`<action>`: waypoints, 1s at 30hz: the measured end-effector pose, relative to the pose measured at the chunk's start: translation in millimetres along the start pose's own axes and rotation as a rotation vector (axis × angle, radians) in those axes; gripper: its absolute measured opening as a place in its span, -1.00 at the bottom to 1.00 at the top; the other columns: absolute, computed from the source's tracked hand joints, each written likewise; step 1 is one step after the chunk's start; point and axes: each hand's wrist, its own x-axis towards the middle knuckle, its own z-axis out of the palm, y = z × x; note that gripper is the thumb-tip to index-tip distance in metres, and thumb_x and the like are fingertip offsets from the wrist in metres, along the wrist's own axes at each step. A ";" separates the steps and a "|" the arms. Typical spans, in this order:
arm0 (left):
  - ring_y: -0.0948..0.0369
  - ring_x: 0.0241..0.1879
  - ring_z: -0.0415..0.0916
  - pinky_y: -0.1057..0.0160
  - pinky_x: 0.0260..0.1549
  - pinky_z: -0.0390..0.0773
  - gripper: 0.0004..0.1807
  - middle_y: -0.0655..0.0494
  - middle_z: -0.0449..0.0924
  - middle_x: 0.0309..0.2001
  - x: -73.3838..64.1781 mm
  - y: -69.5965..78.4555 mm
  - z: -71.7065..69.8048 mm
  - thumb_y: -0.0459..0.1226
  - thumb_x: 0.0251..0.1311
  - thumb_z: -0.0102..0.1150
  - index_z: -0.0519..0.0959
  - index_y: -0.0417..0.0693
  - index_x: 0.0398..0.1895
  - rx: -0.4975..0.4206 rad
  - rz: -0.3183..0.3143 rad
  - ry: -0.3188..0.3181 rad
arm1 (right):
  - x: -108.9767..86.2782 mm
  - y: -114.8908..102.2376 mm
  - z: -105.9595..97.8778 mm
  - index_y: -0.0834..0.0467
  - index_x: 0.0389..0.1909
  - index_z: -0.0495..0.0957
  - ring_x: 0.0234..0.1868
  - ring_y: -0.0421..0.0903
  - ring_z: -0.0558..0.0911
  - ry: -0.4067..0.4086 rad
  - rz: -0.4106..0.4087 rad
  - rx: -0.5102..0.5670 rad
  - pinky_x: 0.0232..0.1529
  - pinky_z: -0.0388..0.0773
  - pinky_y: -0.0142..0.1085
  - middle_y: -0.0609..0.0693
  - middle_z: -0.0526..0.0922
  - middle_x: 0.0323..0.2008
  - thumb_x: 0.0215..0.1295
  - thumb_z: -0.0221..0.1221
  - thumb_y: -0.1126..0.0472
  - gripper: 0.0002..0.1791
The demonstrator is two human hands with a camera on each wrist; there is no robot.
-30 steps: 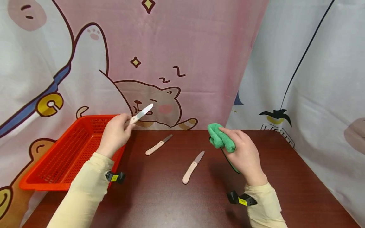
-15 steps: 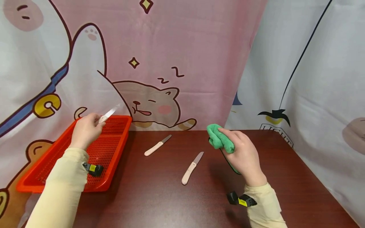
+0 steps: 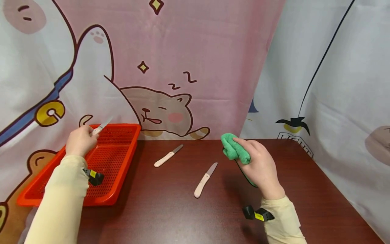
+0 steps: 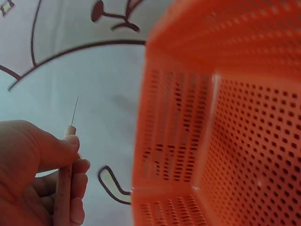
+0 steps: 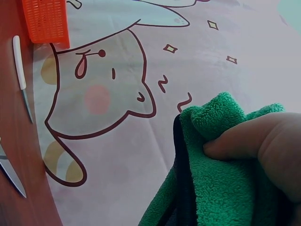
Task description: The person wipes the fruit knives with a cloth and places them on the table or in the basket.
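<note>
My left hand (image 3: pixel 80 141) grips a small knife (image 3: pixel 98 130) by its pale handle, over the far left part of the red basket (image 3: pixel 125 166). The blade points up and away to the right. In the left wrist view the thumb presses on the handle (image 4: pixel 63 193), and the thin blade shows edge-on beside the basket wall. My right hand (image 3: pixel 262 166) holds a folded green cloth (image 3: pixel 234 149) above the table's right side, thumb pressing into the plush in the right wrist view. Two more knives lie on the table: one farther back (image 3: pixel 167 156), one nearer the middle (image 3: pixel 203 183).
The perforated basket stands at the left of the dark brown table (image 3: pixel 164 217). Behind the table hangs a curtain (image 3: pixel 213 67) printed with cartoon animals, and a pale curtain (image 3: pixel 344 101) closes off the right side.
My left hand has carried the knife leftward and slightly down, from the basket's right edge to over its far left part. The right hand and cloth have stayed nearly still.
</note>
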 end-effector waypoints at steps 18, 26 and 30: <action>-0.02 -0.54 0.34 0.11 -0.60 0.32 -0.76 -0.03 0.38 -0.60 3.2 -31.9 30.0 -0.26 0.28 0.02 0.49 -0.24 -0.48 0.028 -0.124 -0.081 | -0.5 -0.4 2.9 0.04 0.19 0.59 -0.04 0.11 0.58 -0.013 0.007 0.003 -0.10 0.53 0.03 0.11 0.63 -0.08 -0.05 0.45 0.41 -0.32; -0.03 -0.52 0.34 0.10 -0.58 0.35 -0.76 -0.03 0.34 -0.59 -0.7 -42.2 38.4 -0.24 0.27 0.01 0.45 -0.22 -0.49 0.021 -0.203 -0.128 | 0.0 -0.6 4.0 0.03 0.19 0.59 -0.05 0.11 0.59 -0.014 0.004 0.001 -0.11 0.54 0.03 0.09 0.64 -0.08 -0.07 0.44 0.46 -0.29; -0.11 -0.45 0.39 0.02 -0.55 0.42 -0.76 -0.14 0.41 -0.51 -3.8 -46.9 40.2 -0.24 0.27 0.01 0.47 -0.28 -0.41 0.028 -0.245 -0.152 | 0.0 -0.8 3.6 0.03 0.19 0.59 -0.05 0.12 0.59 -0.020 0.007 -0.001 -0.10 0.54 0.04 0.09 0.64 -0.08 -0.07 0.43 0.46 -0.29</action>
